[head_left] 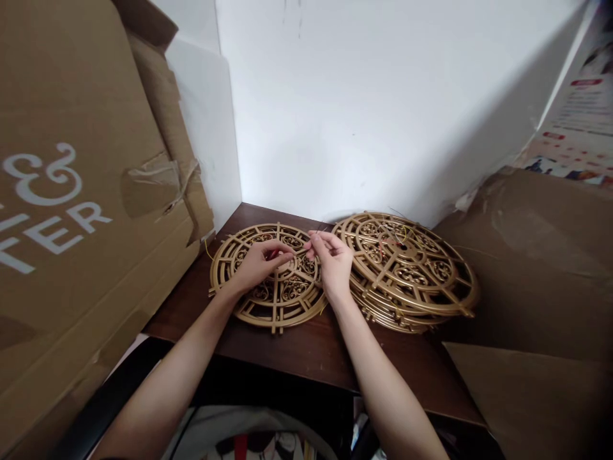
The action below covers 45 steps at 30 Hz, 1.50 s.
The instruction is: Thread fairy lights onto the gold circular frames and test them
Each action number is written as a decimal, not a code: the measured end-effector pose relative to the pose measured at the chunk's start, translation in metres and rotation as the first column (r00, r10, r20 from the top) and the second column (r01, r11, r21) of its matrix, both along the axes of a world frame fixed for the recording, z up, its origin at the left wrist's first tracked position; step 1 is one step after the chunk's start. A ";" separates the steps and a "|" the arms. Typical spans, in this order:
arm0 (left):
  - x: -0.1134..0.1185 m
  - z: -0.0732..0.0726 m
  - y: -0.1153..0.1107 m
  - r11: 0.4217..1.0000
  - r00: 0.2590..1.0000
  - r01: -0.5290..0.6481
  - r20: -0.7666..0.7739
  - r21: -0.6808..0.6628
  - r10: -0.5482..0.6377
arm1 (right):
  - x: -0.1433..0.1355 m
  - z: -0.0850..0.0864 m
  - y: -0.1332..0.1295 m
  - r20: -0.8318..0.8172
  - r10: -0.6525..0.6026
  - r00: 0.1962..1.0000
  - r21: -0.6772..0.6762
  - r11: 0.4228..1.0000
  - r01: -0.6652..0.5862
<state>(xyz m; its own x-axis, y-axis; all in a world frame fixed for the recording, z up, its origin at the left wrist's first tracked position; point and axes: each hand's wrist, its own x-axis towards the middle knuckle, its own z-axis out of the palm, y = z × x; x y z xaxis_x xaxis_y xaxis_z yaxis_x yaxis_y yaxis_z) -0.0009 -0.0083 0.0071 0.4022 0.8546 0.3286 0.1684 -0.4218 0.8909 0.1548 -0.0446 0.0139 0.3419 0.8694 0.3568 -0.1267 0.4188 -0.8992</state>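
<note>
A round gold openwork panel (276,313) with scrollwork lies flat on the dark wooden table, and both hands are over its middle. My left hand (258,263) is closed above the panel's centre, fingers bent together. A bit of red shows at its fingertips, too small to name. Just right of it, my right hand (331,260) pinches thin wires (322,227) between thumb and fingers, their ends sticking up. Beside the right hand is a stack of similar gold panels (407,252), with loose yellow and red wires on the top one.
A large cardboard box (90,191) with white lettering stands at the left. More cardboard (536,268) borders the right side. Behind the dark wooden table (306,354) rises a white wall (364,115). A printed poster (584,121) hangs at the far right.
</note>
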 end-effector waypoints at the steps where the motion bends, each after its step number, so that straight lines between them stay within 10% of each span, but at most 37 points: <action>1: 0.000 0.000 0.000 1.000 0.999 -0.015 0.039 -0.027 0.016 | -0.001 0.000 -0.001 0.023 0.022 0.999 -0.014 1.000 -0.022; 7: -0.001 0.001 0.000 0.981 0.961 -0.018 0.267 -0.194 0.071 | -0.007 -0.006 -0.004 0.221 0.166 0.961 -0.133 0.981 -0.139; 19: 0.000 0.001 0.000 0.993 0.981 -0.110 0.159 -0.035 0.114 | -0.007 -0.014 -0.003 0.558 0.131 0.819 -0.100 0.991 -0.091; 45: 0.002 -0.001 0.002 0.958 0.924 -0.106 0.329 -0.265 0.193 | -0.007 -0.010 0.002 0.250 0.152 0.956 -0.165 0.980 -0.113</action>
<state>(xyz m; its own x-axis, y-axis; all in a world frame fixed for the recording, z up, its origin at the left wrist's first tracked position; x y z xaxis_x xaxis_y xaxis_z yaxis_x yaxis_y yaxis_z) 0.0012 -0.0066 0.0066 0.1606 0.9658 0.2035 -0.1263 -0.1843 0.9747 0.1476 -0.0431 0.0034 0.1323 0.9500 0.2829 0.0748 0.2750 -0.9585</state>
